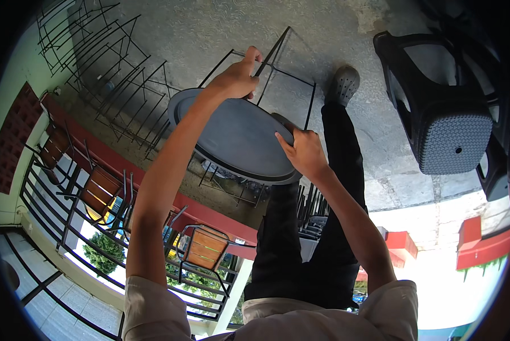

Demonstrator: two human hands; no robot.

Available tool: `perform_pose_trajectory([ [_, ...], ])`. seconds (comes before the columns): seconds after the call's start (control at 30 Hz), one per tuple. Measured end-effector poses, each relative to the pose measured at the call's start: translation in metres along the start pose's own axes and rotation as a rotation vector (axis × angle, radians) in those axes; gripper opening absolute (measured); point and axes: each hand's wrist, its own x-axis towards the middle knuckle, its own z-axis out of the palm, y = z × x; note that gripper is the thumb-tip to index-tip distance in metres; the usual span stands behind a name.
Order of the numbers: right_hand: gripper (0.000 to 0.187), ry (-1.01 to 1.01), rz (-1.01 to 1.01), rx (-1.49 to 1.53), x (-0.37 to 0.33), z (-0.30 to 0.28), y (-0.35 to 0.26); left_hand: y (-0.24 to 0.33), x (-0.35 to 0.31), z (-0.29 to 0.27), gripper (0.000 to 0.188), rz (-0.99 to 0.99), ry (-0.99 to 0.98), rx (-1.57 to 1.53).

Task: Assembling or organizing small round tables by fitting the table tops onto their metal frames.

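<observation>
A round grey tabletop (238, 136) with a black wire leg frame (292, 74) is tipped on its side above the concrete floor. My left hand (239, 75) is closed around one thin black leg of the frame, near the top of the disc. My right hand (303, 152) grips the rim of the tabletop at its right edge, thumb on the flat face. Both forearms reach up from the lower edge of the picture. My black trousers (300, 238) and a grey clog (343, 85) show behind the table.
A black plastic woven-pattern chair (448, 119) lies at the right. Several black wire table frames (107, 74) are stacked at the upper left. Metal chairs with wooden slat seats (206, 247) stand by a black railing (44, 210) and a red ledge (124, 167).
</observation>
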Motion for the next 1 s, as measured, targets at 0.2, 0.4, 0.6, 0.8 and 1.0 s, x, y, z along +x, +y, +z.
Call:
perform_pose_trajectory([
  [0.2, 0.032, -0.113, 0.091, -0.063, 0.000, 0.007, 0.012, -0.016, 0.009, 0.002, 0.042, 0.023, 0.091, 0.052],
  [0.4, 0.037, 0.142, -0.108, 0.121, 0.033, -0.006, -0.033, -0.011, 0.021, -0.010, 0.043, -0.001, 0.045, -0.031],
  [0.6, 0.030, 0.092, -0.197, -0.014, 0.040, 0.001, -0.030, 0.016, 0.015, -0.012, 0.048, -0.260, -0.021, -0.301],
  [0.8, 0.034, 0.017, -0.152, -0.035, 0.043, 0.001, -0.037, 0.003, 0.026, 0.005, 0.050, -0.161, 0.009, -0.280],
  [1.0, 0.034, 0.076, -0.187, -0.048, 0.031, 0.008, -0.034, 0.002, 0.026, 0.011, 0.041, -0.158, 0.040, -0.240],
])
